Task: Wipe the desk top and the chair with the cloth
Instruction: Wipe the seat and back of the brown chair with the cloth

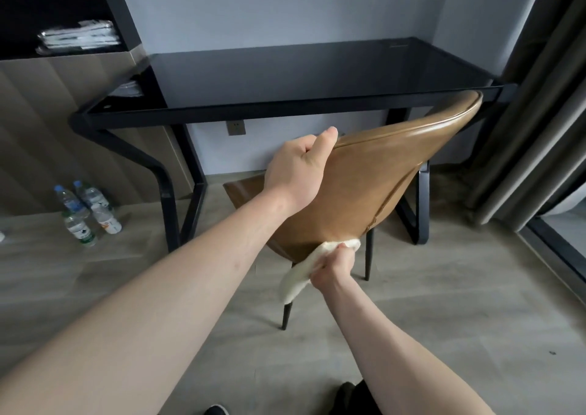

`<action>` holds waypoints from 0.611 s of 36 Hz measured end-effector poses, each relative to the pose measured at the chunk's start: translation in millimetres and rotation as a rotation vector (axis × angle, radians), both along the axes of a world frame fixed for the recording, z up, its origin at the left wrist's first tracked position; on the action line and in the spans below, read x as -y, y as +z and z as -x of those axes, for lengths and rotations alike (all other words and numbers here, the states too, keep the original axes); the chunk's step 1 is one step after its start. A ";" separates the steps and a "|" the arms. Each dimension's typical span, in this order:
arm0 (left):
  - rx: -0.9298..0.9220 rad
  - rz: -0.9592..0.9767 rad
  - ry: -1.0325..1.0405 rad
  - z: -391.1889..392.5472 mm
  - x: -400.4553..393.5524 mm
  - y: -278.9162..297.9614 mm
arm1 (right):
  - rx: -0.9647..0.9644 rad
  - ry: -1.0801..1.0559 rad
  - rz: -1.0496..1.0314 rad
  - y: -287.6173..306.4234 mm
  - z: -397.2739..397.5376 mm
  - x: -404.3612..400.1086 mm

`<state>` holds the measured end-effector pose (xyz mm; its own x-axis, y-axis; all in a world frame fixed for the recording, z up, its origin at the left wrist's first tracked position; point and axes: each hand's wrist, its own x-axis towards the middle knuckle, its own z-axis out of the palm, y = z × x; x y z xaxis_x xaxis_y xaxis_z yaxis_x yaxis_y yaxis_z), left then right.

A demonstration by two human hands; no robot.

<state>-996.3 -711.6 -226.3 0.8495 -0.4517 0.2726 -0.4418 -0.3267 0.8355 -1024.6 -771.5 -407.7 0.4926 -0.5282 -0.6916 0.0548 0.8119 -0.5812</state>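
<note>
A brown leather chair point(374, 186) with thin black legs stands in front of the black glass-topped desk point(301, 72), its back turned toward me and tilted. My left hand point(298, 173) grips the top left edge of the chair back. My right hand point(333, 265) is closed on a cream cloth point(298, 281) and presses it against the lower part of the chair back. One end of the cloth hangs down below that hand. The seat is mostly hidden behind the back.
Several plastic water bottles point(85, 211) stand on the wooden floor at the left by the desk's black leg point(168, 199). A dark shelf unit holds wrapped items point(79, 37) upper left. Grey curtains point(539, 113) hang on the right beside a glass door track point(558, 249).
</note>
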 end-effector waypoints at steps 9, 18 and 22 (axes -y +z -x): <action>0.080 0.034 -0.002 -11.8 3.1 -11.4 | 0.031 -0.145 -0.133 -27.1 -13.9 24.6; 0.060 0.020 -0.013 -12.2 0.8 -10.5 | 0.009 -0.091 -0.277 -21.8 -14.3 -3.0; 0.031 0.009 -0.005 -8.3 -1.0 -6.7 | -0.008 -0.073 -0.297 -19.4 -10.5 -17.6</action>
<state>-988.0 -710.7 -233.0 0.8383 -0.4534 0.3029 -0.4692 -0.3170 0.8242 -1014.1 -753.9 -427.1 0.4547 -0.3361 -0.8248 0.1161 0.9405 -0.3193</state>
